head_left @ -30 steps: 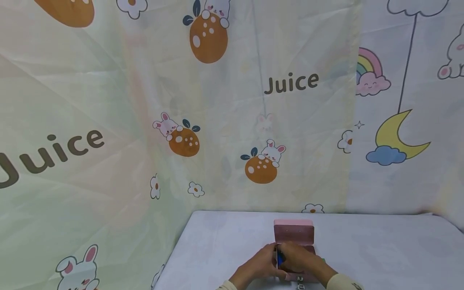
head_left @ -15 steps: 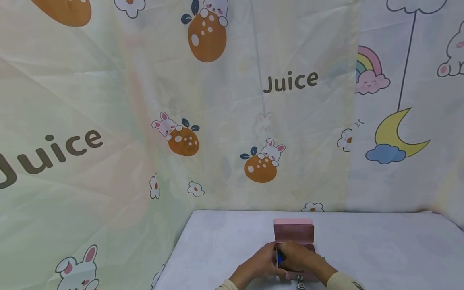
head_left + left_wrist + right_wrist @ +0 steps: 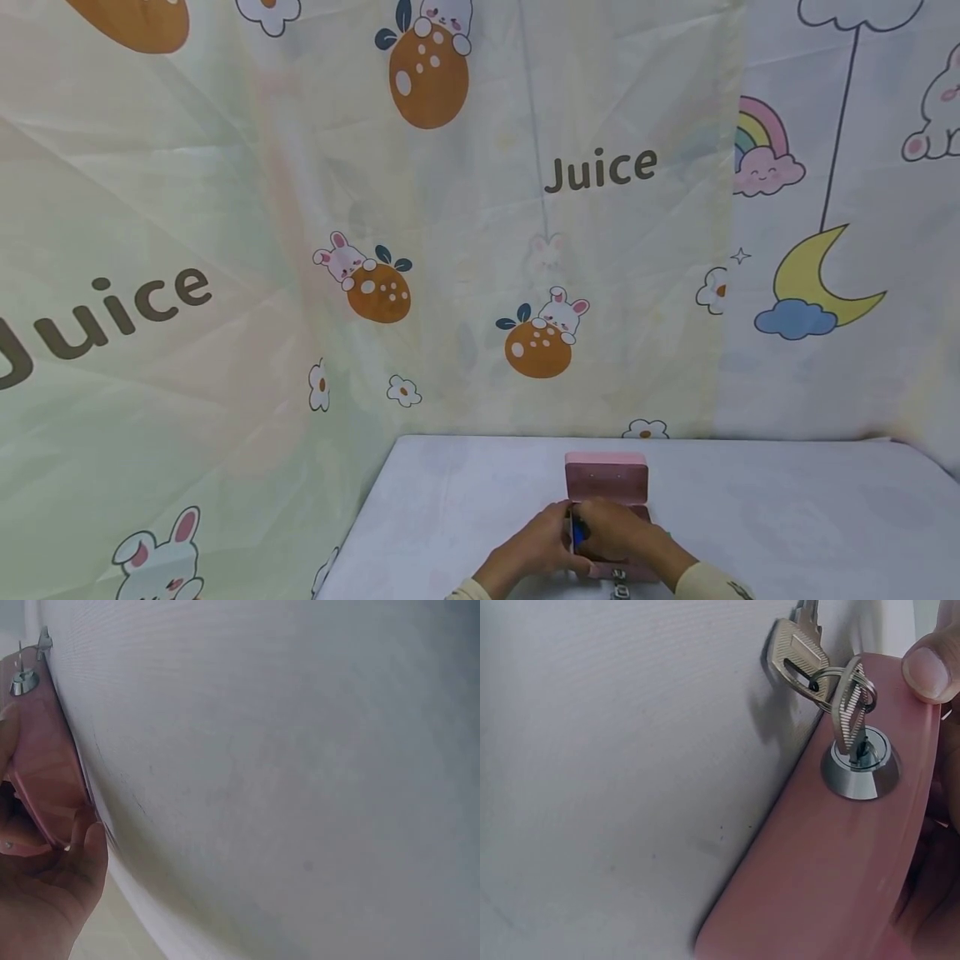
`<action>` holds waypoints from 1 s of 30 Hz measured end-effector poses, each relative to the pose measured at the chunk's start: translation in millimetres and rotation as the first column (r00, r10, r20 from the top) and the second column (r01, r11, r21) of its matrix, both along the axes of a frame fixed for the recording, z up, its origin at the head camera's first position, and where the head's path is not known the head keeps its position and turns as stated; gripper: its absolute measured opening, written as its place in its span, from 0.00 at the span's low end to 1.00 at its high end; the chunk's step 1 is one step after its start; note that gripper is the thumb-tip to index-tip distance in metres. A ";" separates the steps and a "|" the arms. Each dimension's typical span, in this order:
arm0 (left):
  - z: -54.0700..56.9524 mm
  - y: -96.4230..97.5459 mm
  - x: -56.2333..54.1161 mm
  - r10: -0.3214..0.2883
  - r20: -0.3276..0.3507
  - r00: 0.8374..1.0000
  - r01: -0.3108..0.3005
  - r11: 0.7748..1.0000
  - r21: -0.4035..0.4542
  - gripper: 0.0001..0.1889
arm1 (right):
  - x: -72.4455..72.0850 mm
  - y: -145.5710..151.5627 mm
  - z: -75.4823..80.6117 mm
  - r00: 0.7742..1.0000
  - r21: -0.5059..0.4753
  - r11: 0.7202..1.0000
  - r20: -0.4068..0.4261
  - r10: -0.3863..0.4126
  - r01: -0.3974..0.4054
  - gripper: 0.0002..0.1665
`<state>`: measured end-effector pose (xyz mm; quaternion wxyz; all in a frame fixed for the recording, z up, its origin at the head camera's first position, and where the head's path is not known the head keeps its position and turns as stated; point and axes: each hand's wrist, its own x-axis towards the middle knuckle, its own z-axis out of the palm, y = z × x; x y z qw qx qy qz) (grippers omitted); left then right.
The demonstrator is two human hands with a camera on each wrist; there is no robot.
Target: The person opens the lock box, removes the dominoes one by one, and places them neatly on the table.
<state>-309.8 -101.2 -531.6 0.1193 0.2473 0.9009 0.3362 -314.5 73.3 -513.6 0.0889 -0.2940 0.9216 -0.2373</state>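
Note:
A pink metal cash box (image 3: 606, 483) stands on the table with its lid raised. My left hand (image 3: 542, 540) grips its left side, thumb at the front corner and fingers along the side wall (image 3: 56, 787). Inside the box is my right hand (image 3: 609, 529), its fingers bent down and mostly hidden. Beside them shows a blue item (image 3: 579, 535), too covered to name; whether the right hand holds it is unclear. One key (image 3: 850, 712) sits in the round lock (image 3: 861, 769) on the front wall, and a second key (image 3: 799, 660) hangs from the same ring.
The box rests on a white-covered table (image 3: 465, 483). A small green thing (image 3: 669, 534) shows just beyond the right forearm. Printed cloth curtains (image 3: 465, 250) stand behind the table and at its left side.

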 end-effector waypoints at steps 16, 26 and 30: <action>1.0 0.6 0.0 0.009 0.009 1.000 -0.009 1.000 -0.006 0.43 | 1.5 2.3 3.2 1.000 -0.043 0.999 0.005 0.027 -0.027 0.15; 1.0 -0.1 0.4 -0.004 -0.019 1.000 0.003 1.000 -0.014 0.42 | 1.5 2.8 3.6 1.000 -0.033 0.999 -0.007 0.029 -0.029 0.16; 2.0 -0.5 1.5 -0.005 -0.029 1.000 0.005 1.000 -0.013 0.41 | 2.6 2.8 5.0 1.000 -0.032 0.999 -0.011 0.022 -0.022 0.17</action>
